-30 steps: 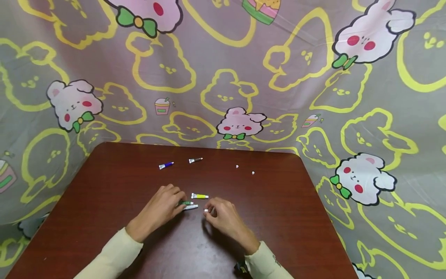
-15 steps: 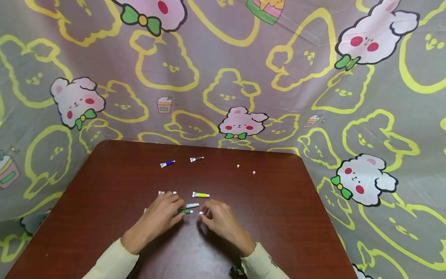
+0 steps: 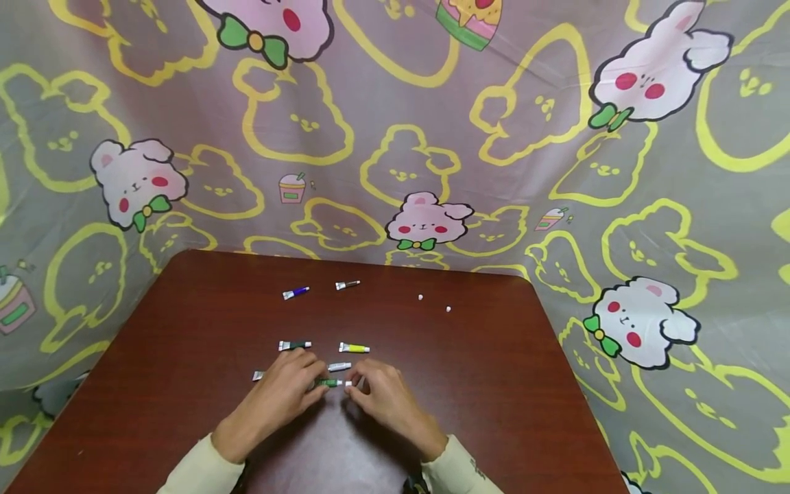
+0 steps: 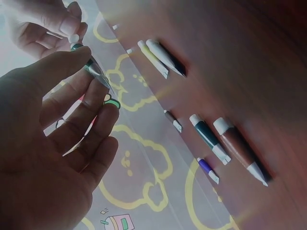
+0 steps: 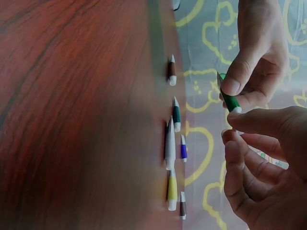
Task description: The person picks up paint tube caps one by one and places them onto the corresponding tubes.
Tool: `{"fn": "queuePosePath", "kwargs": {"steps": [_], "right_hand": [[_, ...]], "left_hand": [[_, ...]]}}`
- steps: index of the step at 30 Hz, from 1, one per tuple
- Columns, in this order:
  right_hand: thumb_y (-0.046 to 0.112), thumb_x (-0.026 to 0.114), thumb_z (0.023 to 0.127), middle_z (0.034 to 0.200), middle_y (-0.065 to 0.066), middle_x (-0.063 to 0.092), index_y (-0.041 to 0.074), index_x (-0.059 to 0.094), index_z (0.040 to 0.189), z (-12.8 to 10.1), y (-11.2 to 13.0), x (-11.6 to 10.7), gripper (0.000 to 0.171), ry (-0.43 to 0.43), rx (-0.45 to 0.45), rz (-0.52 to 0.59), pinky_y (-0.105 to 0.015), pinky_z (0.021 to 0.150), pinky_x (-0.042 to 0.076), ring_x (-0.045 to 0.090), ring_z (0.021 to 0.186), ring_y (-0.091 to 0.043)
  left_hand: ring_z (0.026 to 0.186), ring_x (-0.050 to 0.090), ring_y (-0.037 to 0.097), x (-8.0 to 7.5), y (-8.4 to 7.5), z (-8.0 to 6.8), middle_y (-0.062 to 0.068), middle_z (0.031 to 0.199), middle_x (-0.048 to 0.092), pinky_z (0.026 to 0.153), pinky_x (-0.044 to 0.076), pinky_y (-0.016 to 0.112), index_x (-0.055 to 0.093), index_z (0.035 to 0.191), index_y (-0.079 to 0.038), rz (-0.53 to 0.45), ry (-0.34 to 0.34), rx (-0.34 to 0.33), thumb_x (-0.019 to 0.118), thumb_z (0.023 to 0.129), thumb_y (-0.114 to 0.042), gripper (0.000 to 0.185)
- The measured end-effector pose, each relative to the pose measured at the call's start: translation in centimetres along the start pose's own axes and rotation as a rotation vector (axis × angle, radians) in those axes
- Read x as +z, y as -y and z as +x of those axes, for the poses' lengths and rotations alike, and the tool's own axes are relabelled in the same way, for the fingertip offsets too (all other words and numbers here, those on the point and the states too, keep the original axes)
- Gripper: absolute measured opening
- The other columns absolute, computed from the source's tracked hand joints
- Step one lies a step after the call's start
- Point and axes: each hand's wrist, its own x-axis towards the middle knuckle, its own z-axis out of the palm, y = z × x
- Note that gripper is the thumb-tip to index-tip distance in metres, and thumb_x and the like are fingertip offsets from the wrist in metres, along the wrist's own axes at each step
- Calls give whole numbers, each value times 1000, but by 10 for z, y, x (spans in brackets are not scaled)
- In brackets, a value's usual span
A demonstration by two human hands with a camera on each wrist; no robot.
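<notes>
My left hand [image 3: 271, 394] pinches a small green paint tube [image 3: 329, 383] between thumb and fingers, its nozzle end pointing right. Between the thumb and fingertips of my right hand [image 3: 385, 398] is a small white cap [image 3: 348, 383], right at that nozzle end. In the right wrist view the green tube [image 5: 231, 101] slants between both hands; whether the cap is on the thread cannot be made out. Just beyond the hands lie a white paint tube [image 3: 339, 367] and a yellow one [image 3: 354, 348]. A brown tube [image 4: 237, 146] is mostly hidden behind my left hand in the head view.
A dark green tube [image 3: 295, 345] lies beyond my left hand. Farther back are a purple-blue tube [image 3: 296, 293] and a dark brown one [image 3: 348, 285]. Two loose white caps [image 3: 420, 297] rest at the back right of the table [image 3: 494, 384]. A patterned cloth [image 3: 345, 178] hangs behind.
My left hand has drawn the green tube nearer to me, uncovering the dark green tube. My right hand has brought the white cap leftward, closing the gap to the tube's end.
</notes>
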Motion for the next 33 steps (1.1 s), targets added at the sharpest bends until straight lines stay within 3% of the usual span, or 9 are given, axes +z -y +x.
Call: {"fn": "queuePosePath", "kwargs": {"steps": [15, 23, 33], "right_hand": [[15, 87, 92, 86, 5, 73, 16, 77, 97, -4, 1, 5, 12, -14, -38, -20, -7, 66, 43, 65, 69, -7], [14, 83, 96, 89, 1, 77, 8, 77, 104, -6, -2, 4, 12, -27, 9, 126, -12, 68, 49, 61, 74, 1], [17, 77, 101, 93, 1, 78, 11, 78, 107, -7, -5, 1, 8, -17, 38, 247, -14, 68, 51, 62, 75, -1]], "left_hand": [[86, 61, 17, 4, -5, -2, -5, 86, 67, 80, 50, 40, 71, 87, -17, 19, -12, 35, 100, 73, -23, 32], [87, 61, 16, 5, -8, 0, -7, 87, 67, 80, 50, 39, 72, 89, -18, 12, -16, 49, 98, 76, -23, 29], [88, 60, 13, 5, -7, 3, -7, 88, 68, 82, 50, 38, 73, 91, -18, -30, -25, 38, 98, 78, -22, 29]]}}
